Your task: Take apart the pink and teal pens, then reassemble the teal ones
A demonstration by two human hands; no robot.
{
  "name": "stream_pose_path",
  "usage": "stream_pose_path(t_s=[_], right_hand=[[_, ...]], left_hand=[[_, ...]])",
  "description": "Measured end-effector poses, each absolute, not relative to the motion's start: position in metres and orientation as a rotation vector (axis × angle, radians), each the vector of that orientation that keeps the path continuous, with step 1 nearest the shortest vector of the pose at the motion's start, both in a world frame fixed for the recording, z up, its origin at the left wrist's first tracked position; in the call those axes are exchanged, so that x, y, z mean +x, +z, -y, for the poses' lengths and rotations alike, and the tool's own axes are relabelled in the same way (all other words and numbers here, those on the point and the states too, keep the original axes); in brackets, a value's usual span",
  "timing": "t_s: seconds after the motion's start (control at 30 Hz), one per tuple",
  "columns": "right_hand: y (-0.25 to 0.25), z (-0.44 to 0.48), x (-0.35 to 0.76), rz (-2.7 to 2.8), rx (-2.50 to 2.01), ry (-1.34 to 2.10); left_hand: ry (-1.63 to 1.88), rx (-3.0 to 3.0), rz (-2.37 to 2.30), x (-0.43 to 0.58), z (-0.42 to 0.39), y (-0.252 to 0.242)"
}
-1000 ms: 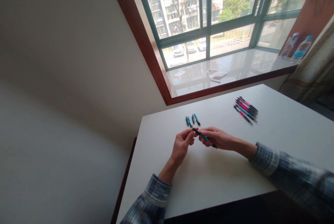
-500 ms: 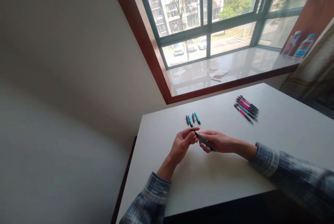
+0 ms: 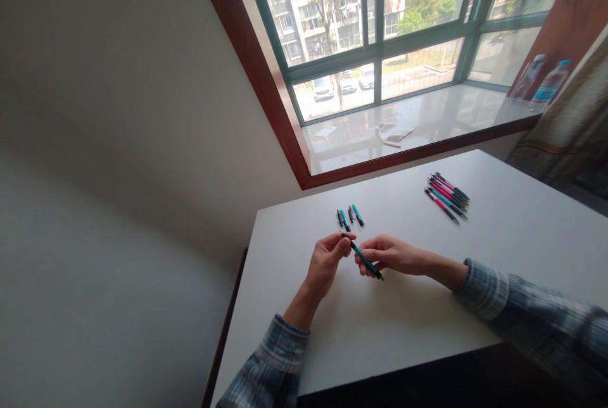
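Observation:
A teal and black pen [image 3: 365,259] is held slanting above the table between my hands. My left hand [image 3: 327,259] pinches its upper left end between thumb and fingers. Closed around the middle of the pen is my right hand [image 3: 387,255], with the lower end sticking out below its fingers. Just beyond my left hand lie several teal and black pen parts [image 3: 350,216], with small thin pieces among them.
A bundle of pink, teal and black pens [image 3: 448,197] lies at the far right of the white table [image 3: 408,325]. Behind it, a windowsill [image 3: 427,116] holds a crumpled cloth [image 3: 394,133] and plastic bottles [image 3: 548,85]. A wall [image 3: 142,173] stands to the left.
My right hand has shifted slightly left along the pen, and more of the pen's lower end now shows. My left hand keeps its pinch on the upper end.

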State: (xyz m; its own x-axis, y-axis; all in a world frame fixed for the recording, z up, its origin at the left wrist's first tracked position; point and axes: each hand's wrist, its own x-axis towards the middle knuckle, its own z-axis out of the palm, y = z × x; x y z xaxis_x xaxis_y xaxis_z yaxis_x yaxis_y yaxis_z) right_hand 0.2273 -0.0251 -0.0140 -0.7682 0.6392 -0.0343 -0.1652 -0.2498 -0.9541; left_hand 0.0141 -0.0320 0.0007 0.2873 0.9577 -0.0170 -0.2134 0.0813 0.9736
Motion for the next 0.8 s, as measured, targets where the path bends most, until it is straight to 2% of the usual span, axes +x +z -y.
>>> stream_pose_path(t_s=[0.53,0.6,0.8], right_hand=[[-0.021,0.024,0.221,1.707,-0.830,1.565],[-0.018,0.026,0.221,1.660,-0.803,1.647],[-0.012,0.034,0.220,1.312,-0.428,2.218]], left_hand=[[1.153,1.193,-0.962,0.022,0.034,0.007],[1.144,1.117,-0.906,0.023,0.033,0.003],[0.964,0.965,-0.654,0.026,0.039,0.010]])
